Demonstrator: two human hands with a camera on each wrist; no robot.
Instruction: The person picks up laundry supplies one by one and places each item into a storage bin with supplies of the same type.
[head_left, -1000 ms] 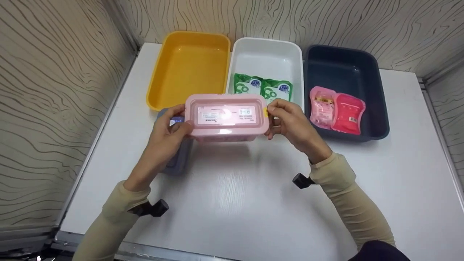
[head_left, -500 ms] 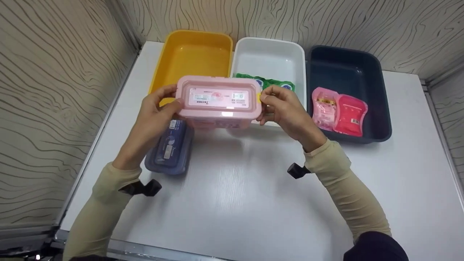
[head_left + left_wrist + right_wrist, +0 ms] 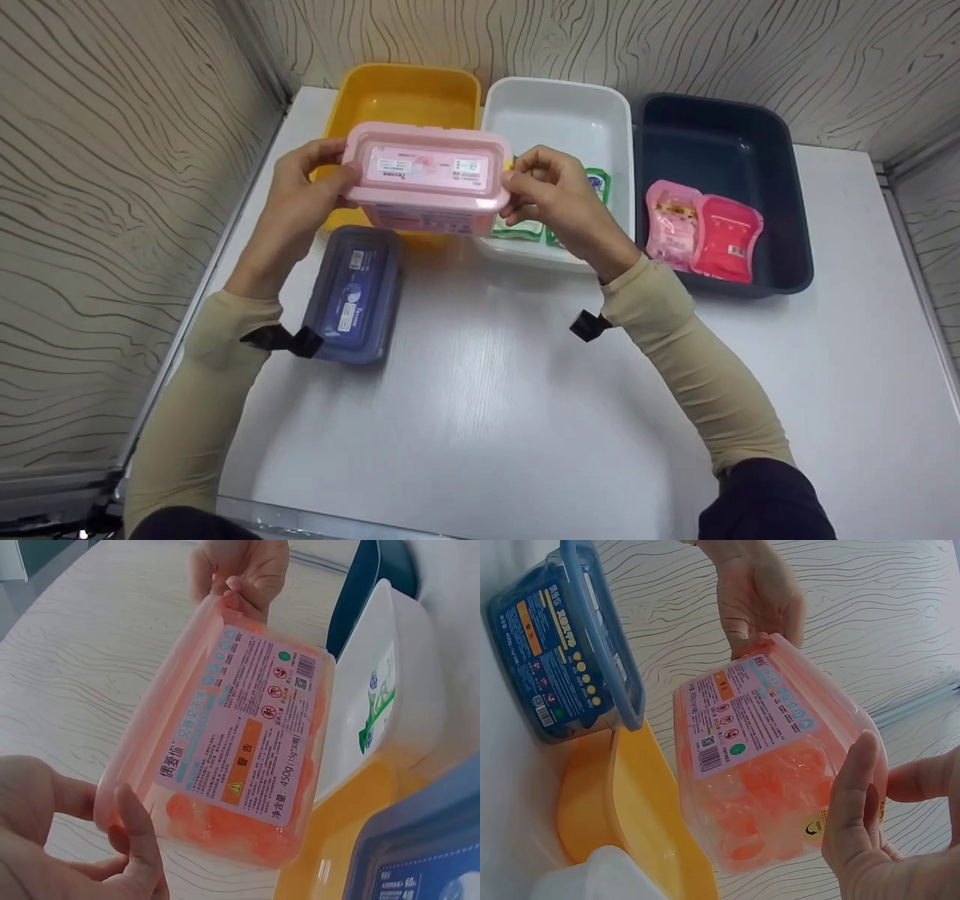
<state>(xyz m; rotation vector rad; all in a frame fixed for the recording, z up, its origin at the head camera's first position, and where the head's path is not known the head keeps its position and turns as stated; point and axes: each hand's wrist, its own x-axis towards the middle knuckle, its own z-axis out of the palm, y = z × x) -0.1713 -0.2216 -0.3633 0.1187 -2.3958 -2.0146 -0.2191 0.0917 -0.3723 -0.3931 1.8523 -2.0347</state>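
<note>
Over yellow tray [image 3: 405,94], pink tub [image 3: 426,169], label [image 3: 236,727] reading "450g", left hand [image 3: 296,191] and right hand [image 3: 559,191] gripping it

- White bench [image 3: 465,442], faintly grained, with a soft sheen [image 3: 480,382] of light near its middle.
- Pale back wall [image 3: 555,37] with dark wavy lines behind the far edge.
- Similarly patterned left wall [image 3: 112,187] and right wall [image 3: 934,217] along the side edges.
- Grey post [image 3: 253,52] by the far-left corner.

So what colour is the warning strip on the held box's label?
The warning strip is orange, clearest in the left wrist view.
</note>
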